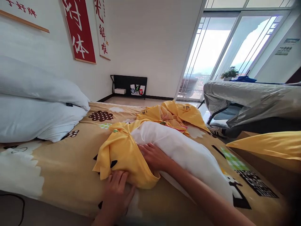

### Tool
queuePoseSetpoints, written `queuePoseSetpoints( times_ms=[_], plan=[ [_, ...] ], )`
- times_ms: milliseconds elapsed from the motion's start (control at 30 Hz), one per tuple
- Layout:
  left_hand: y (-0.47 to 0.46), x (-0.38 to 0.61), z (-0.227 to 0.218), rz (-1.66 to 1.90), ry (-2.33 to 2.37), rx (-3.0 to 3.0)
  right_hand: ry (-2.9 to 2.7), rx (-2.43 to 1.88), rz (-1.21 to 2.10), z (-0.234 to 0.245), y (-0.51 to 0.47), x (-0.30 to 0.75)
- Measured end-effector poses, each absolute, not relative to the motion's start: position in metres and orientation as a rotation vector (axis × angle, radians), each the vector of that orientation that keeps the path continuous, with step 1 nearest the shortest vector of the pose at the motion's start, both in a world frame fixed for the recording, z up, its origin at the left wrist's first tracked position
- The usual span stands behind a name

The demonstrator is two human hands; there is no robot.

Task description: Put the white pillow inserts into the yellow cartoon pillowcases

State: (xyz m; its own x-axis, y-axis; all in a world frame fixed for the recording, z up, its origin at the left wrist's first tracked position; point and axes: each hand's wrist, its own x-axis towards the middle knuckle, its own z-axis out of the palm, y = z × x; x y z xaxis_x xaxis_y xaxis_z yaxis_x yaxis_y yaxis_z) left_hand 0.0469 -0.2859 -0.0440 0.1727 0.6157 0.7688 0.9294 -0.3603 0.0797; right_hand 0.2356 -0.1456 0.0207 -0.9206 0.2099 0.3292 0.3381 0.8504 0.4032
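A white pillow (188, 150) lies across the bed, its left end partly inside a yellow patterned pillowcase (122, 153). My left hand (117, 191) rests at the near edge of the pillowcase, fingers curled onto the yellow cloth. My right hand (152, 155) lies on the pillow at the pillowcase's opening, fingers bent against the fabric edge. The rest of the yellow cloth (174, 114) is bunched behind the pillow.
Two white pillows (39, 103) are stacked at the left on the yellow cartoon bedsheet (66, 169). A grey-covered chair (249, 100) stands at the right near glass doors. Another yellow pillow (270, 144) lies at the right. A low black shelf (129, 84) sits by the wall.
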Motion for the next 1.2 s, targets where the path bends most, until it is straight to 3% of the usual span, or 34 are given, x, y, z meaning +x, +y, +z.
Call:
queuePoseSetpoints(
  times_ms=[200,500,767,1067,1133,1200],
  plan=[
    [-0.267,0.059,-0.063,-0.855,-1.628,-2.022,-2.829,-0.44,-0.74,0.03,-0.163,0.262],
    [-0.238,0.072,-0.045,-0.718,-1.896,-2.296,-2.95,-0.51,-0.577,-0.001,-0.17,0.258],
    [-0.264,0.069,-0.035,-1.304,-1.696,-2.528,-2.972,-0.484,-0.657,-0.005,-0.158,0.233],
    [-0.247,0.118,0.001,-1.954,-1.469,-2.548,-2.816,-0.64,-0.524,0.025,-0.122,0.167],
    [-0.251,0.111,0.002,-1.881,-1.474,-2.702,-2.817,-0.638,-0.501,0.026,-0.123,0.173],
    [-0.268,0.087,-0.002,-1.574,-1.413,-2.997,-2.852,-0.586,-0.474,0.024,-0.132,0.194]
  ],
)
